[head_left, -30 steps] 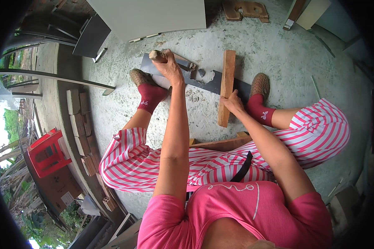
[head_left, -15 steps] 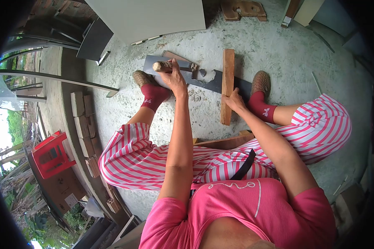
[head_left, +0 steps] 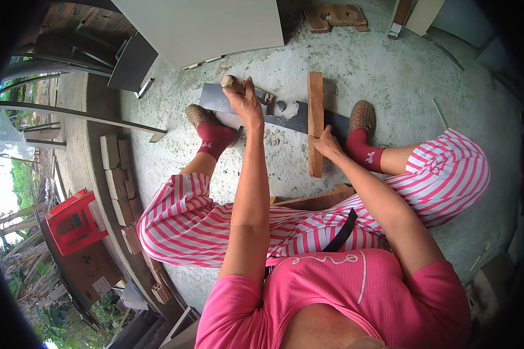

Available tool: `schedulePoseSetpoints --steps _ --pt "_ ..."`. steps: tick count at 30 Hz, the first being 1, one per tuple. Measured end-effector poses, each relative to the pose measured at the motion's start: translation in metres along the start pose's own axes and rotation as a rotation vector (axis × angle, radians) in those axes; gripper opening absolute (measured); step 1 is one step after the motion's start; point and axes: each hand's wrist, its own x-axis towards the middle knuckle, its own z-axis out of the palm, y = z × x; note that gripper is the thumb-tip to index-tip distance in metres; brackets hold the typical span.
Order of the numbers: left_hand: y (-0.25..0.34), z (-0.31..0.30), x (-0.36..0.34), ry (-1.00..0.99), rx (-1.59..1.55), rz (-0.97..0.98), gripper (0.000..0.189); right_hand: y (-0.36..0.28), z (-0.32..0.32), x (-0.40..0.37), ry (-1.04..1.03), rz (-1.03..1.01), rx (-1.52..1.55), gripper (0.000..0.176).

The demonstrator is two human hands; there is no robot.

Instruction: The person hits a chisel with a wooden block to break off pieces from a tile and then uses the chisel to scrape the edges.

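Note:
I sit on a concrete floor with my legs spread. My left hand (head_left: 247,104) grips the wooden handle (head_left: 232,83) of a tool whose dark head (head_left: 264,95) sits over a dark grey metal strip (head_left: 291,120). The strip lies flat on the floor between my two shoes (head_left: 197,113) (head_left: 362,115). My right hand (head_left: 326,142) presses on a wooden plank (head_left: 315,107) that lies across the strip, pointing away from me. Small chips lie on the strip near the tool head.
A large pale board (head_left: 209,23) lies at the top. A wooden block (head_left: 335,16) is beyond the plank. Bricks (head_left: 117,174) line the floor's left edge beside a red plastic stool (head_left: 70,221). A wooden seat (head_left: 317,200) is under my legs.
My left hand dropped the tool handle toward the strip half a second ago and has lifted it slightly again. My right hand stays on the plank.

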Motion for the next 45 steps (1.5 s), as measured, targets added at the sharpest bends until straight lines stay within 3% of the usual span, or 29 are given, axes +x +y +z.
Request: schedulePoseSetpoints --steps 5,7,10,13,15,16,18,20,23,25,27,29,30,32,35,38,45 --pt "-0.003 0.000 0.012 -0.011 0.007 0.025 0.033 0.002 -0.001 -0.007 -0.015 -0.022 0.147 0.096" --pt "-0.005 0.001 0.014 -0.010 0.007 0.028 0.033 -0.003 -0.002 -0.014 -0.028 -0.092 0.391 0.096" --pt "-0.007 0.001 0.016 -0.007 0.008 0.052 0.033 -0.013 -0.009 -0.014 0.131 -0.272 0.312 0.088" --pt "-0.004 0.001 0.018 0.010 0.017 0.054 0.034 -0.027 -0.036 -0.024 0.146 -0.395 0.220 0.083" --pt "-0.007 -0.001 0.020 0.024 0.022 0.030 0.035 -0.065 -0.074 -0.054 0.137 -0.521 0.184 0.078" --pt "-0.011 0.000 0.023 0.018 0.017 0.013 0.036 -0.093 -0.101 -0.074 0.036 -0.550 0.202 0.076" --pt "-0.015 0.000 0.026 0.011 0.026 -0.026 0.037 -0.141 -0.140 -0.101 0.143 -0.680 0.063 0.075" --pt "-0.014 0.000 0.026 0.019 0.053 -0.020 0.037 -0.181 -0.168 -0.120 0.340 -0.961 0.072 0.075" --pt "-0.017 0.003 0.025 0.040 0.085 0.007 0.037 -0.237 -0.198 -0.159 0.436 -1.050 0.048 0.081" --pt "-0.017 0.003 0.025 0.054 0.091 0.026 0.036 -0.252 -0.190 -0.144 0.496 -1.041 -0.039 0.076" --pt "-0.014 0.003 0.024 -0.022 0.088 -0.120 0.045 -0.248 -0.176 -0.130 0.556 -1.028 -0.122 0.073" --pt "-0.009 0.003 0.019 -0.027 0.087 -0.102 0.045 -0.230 -0.156 -0.112 0.341 -0.958 -0.654 0.076" --pt "-0.009 0.004 0.016 0.027 0.066 -0.059 0.040 -0.226 -0.149 -0.108 0.337 -0.967 -0.648 0.076" --pt "-0.009 0.006 0.016 0.112 -0.010 0.052 0.036 -0.217 -0.145 -0.099 -0.010 -0.737 -0.604 0.078" --pt "-0.013 -0.002 0.020 0.066 0.038 -0.040 0.036 -0.200 -0.153 -0.109 -0.097 -0.654 -0.351 0.078" --pt "-0.016 -0.003 0.022 0.061 0.061 -0.040 0.037 -0.164 -0.161 -0.112 0.007 -0.834 -0.075 0.077" --pt "-0.015 -0.002 0.023 0.047 0.110 -0.030 0.039 -0.116 -0.182 -0.129 0.098 -0.737 0.102 0.077"
